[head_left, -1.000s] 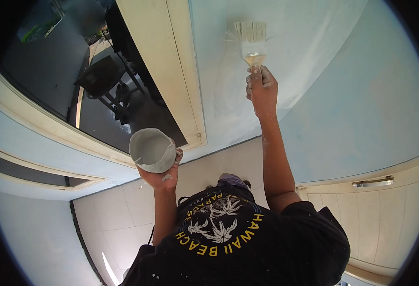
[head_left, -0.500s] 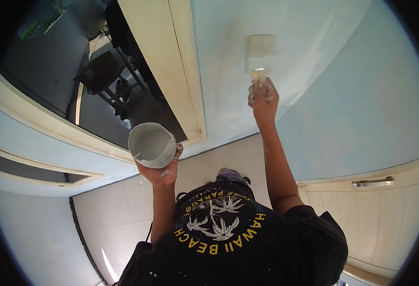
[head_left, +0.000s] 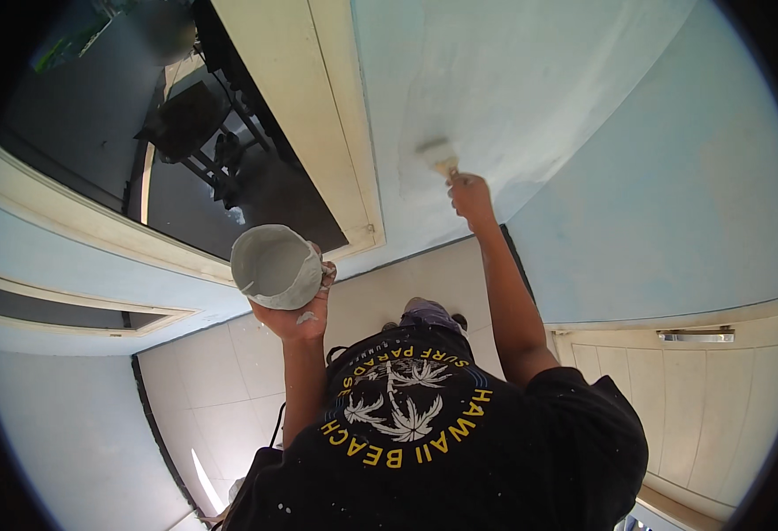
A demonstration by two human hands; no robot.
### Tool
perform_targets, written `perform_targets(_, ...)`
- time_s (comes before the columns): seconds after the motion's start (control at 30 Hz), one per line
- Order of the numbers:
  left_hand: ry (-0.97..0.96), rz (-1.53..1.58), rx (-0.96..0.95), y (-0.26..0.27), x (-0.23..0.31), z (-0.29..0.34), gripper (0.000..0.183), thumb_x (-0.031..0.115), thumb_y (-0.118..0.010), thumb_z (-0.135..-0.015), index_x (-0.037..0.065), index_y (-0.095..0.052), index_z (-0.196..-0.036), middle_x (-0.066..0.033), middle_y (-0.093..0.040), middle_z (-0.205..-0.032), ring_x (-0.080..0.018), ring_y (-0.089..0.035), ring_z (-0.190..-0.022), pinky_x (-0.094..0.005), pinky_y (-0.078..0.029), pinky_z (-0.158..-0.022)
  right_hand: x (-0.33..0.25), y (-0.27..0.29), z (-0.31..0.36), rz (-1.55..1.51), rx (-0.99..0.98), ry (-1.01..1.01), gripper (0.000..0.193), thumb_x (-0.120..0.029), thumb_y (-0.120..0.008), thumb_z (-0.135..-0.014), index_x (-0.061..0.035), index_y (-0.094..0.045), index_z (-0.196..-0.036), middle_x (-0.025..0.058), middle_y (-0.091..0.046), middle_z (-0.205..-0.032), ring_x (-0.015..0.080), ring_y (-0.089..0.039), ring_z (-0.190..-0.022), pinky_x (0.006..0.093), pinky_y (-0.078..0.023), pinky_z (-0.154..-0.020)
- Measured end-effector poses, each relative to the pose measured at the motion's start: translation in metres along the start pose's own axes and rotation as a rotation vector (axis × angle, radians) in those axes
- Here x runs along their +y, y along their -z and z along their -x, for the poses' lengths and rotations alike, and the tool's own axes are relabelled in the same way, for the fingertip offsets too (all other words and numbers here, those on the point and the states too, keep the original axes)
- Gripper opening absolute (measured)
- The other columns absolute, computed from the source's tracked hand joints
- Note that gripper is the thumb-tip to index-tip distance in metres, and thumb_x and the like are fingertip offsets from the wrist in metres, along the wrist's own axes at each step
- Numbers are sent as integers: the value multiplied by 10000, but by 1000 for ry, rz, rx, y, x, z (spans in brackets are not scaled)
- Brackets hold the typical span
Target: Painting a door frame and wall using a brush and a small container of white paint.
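A flat paintbrush (head_left: 443, 159) with a pale handle is gripped in my right hand (head_left: 471, 198). Its bristles, smeared by motion, are at the light blue wall (head_left: 504, 97), which carries whitish streaks around that spot. Lower and to the left, my left hand (head_left: 298, 320) supports a round grey bowl (head_left: 293, 281) from below, the fingers wrapped around its right side. The bowl is crusted with a grey coating and tilted so its inside shows. Pale smears mark my left palm and fingers.
Left of the brush stands a cream window frame (head_left: 336, 106) with dark glass reflecting a small table (head_left: 190, 124). A cream panelled door (head_left: 654, 389) with a metal handle (head_left: 697, 335) is at the right. Pale floor tiles (head_left: 229, 363) lie below, edged by dark skirting.
The brush in my right hand has come down the wall and a little to the left, now slanting leftward. The bowl in my left hand has shifted slightly left and up.
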State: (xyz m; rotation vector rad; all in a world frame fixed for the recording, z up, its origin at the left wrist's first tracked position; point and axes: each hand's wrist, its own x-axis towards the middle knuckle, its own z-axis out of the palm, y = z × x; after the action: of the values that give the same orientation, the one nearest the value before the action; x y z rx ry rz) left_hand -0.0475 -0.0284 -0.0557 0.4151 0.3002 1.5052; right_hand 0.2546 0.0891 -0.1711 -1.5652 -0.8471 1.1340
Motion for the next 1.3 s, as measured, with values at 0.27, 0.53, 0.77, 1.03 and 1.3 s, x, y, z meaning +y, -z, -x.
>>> perform_targets(0.27, 67, 55, 29, -19, -5, -5, 650, 526, -489, -909, 11, -480, -1305, -179, -553, -1218, -327, -523, -1090, -457, -489, -822, 125, -14, -54, 338, 373, 487, 365, -312, -490, -998, -11, -562, -805, 139, -549, -645, 242, -577, -612, 404, -465, -584)
perform_targets(0.53, -49, -207, 66, 8, -10, -5, 659, 554, -485, -911, 46, -476, -1329, -185, -552, -1247, -348, -518, -1120, -470, -501, -818, 113, -30, -23, 143, -104, -185, 495, -403, -555, -966, -41, -550, -628, 27, -487, -513, 157, -456, -415, 324, -359, -395)
perform_targets(0.77, -9, -69, 25, 3, 0, 0, 643, 544, -467, -925, 47, -469, -1335, -189, -554, -1240, -362, -528, -1110, -477, -509, -803, -22, -37, 13, -181, 127, 436, 378, -279, -531, -988, -11, -522, -722, 24, -486, -591, 125, -488, -547, 302, -418, -526)
perform_targets(1.03, 14, -19, -23, 13, -2, -5, 641, 532, -474, -923, 48, -462, -1343, -193, -543, -1256, -362, -519, -1131, -479, -492, -854, 174, -37, -43, 119, -133, -586, 433, -357, -537, -975, -27, -560, -696, 31, -494, -546, 191, -462, -447, 342, -386, -431)
perform_targets(1.3, -22, 47, -12, 2, -1, -1, 644, 529, -479, -918, 48, -463, -1345, -187, -541, -1266, -351, -513, -1140, -476, -490, -844, -68, -8, 44, -130, -69, 121, 391, -315, -523, -992, -65, -534, -692, -14, -488, -572, 71, -411, -454, 247, -314, -415)
